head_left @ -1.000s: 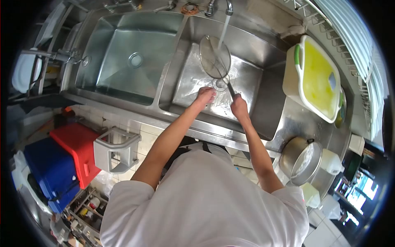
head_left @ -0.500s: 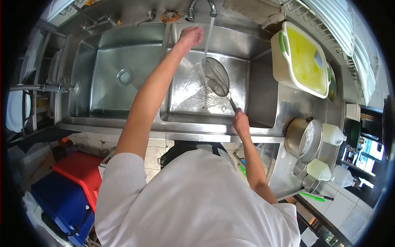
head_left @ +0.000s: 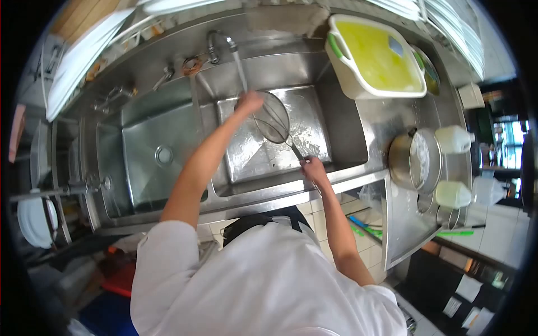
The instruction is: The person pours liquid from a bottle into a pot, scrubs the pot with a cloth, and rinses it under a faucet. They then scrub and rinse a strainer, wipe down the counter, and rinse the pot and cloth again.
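Observation:
A round mesh strainer [head_left: 274, 120] is tilted over the right sink basin [head_left: 346, 131]. My right hand [head_left: 314, 169] is wrapped round its long handle near the basin's front edge. At the strainer's left rim is my left hand [head_left: 250, 103], fingers curled closed; what they hold, if anything, is hidden. Water runs from the curved faucet [head_left: 223, 39] down to just beside my left hand and the mesh. The basin floor under the strainer is wet.
To the left lies a second basin [head_left: 162, 131] with a drain. A white tub of yellow liquid [head_left: 364, 56] stands on the right counter. Closer on that side are a metal pot [head_left: 404, 159] and plastic jugs [head_left: 453, 139]. Racked plates [head_left: 84, 70] line the back.
My left hand has come down from near the faucet to the strainer's rim. The strainer remains in my right hand, its mesh now near the left hand. The camera view has turned.

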`<state>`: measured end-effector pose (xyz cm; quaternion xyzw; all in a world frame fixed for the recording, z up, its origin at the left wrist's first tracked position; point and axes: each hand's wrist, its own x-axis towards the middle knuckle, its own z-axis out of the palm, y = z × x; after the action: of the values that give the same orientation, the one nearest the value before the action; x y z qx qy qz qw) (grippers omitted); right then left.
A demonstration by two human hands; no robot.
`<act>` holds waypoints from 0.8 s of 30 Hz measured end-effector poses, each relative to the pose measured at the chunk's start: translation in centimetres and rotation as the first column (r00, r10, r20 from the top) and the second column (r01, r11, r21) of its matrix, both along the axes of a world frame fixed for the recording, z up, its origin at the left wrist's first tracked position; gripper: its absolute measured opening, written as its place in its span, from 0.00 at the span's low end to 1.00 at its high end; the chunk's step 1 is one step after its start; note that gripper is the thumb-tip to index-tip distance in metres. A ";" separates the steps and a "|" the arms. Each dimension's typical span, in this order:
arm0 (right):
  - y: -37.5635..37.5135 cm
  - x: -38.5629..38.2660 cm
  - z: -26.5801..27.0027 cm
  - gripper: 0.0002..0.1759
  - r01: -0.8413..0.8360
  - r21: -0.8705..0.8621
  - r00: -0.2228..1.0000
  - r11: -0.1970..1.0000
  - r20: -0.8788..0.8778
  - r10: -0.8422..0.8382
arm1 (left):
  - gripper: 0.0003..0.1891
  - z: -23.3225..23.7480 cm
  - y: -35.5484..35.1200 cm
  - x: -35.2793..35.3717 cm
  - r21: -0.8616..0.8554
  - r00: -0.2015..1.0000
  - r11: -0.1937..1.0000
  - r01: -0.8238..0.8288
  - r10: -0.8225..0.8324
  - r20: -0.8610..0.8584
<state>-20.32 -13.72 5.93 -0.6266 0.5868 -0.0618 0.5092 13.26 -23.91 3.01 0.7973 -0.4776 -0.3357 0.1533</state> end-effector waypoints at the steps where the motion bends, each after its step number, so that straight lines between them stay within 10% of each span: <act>1: -0.3 1.1 -1.1 0.15 0.000 -0.047 1.000 0.999 -0.009 0.000 | 0.25 -1.3 3.3 -2.8 -0.076 0.996 0.993 0.088 -0.085 0.036; 3: -1.0 3.8 -4.4 0.17 -0.084 -0.121 0.986 0.989 -0.155 0.065 | 0.31 -0.7 7.5 -7.6 0.190 0.955 0.936 0.295 -0.279 -0.104; 6: -0.1 8.7 -3.5 0.18 -0.145 -0.207 0.987 0.968 0.037 0.156 | 0.29 0.3 10.8 -12.2 0.338 0.949 0.937 0.089 0.023 -0.315; 8: 0.0 11.4 -1.8 0.18 -0.168 -0.246 0.965 0.955 0.158 0.210 | 0.21 -2.8 11.4 -12.6 0.336 0.342 0.888 -0.313 0.435 -0.833; 10: 0.4 12.8 -3.9 0.20 0.030 0.116 0.935 0.993 0.347 -0.069 | 0.18 -2.8 11.6 -10.2 0.388 0.278 0.889 -0.242 0.447 -0.850; 14: 1.7 12.1 1.4 0.21 -0.042 0.224 0.896 0.974 0.440 -0.063 | 0.07 -1.9 12.6 -7.2 0.394 0.218 0.907 -0.148 0.418 -0.882; 17: 0.5 5.7 4.2 0.20 0.098 0.143 0.934 0.985 0.328 -0.141 | 0.03 -8.9 10.9 -3.5 0.359 -0.102 0.933 -0.020 0.355 -0.929; 18: -0.6 2.4 5.6 0.20 0.090 0.033 0.963 0.995 0.252 -0.095 | 0.01 -1.4 11.9 -4.8 0.414 0.127 0.896 -0.162 0.435 -0.891; 19: -1.2 -1.3 7.0 0.21 0.073 -0.064 0.984 0.995 0.167 -0.062 | 0.00 -2.2 12.4 -4.2 0.381 -0.077 0.909 -0.170 0.373 -0.924; 21: -2.4 -10.0 5.0 0.16 0.293 -0.273 0.955 0.916 0.123 -0.269 | 0.03 -5.2 12.8 -3.6 0.474 -0.252 0.864 -0.173 0.426 -0.869; 24: -2.3 -21.2 9.1 0.11 0.732 -0.011 0.629 0.681 0.394 -0.670 | 0.01 -5.8 13.6 -3.9 0.465 -0.232 0.840 -0.280 0.410 -0.882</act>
<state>-41.54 -16.02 15.02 -0.3660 0.6735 -0.4187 0.4869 9.37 -10.28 -2.77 0.3868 0.0549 -0.7706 0.5036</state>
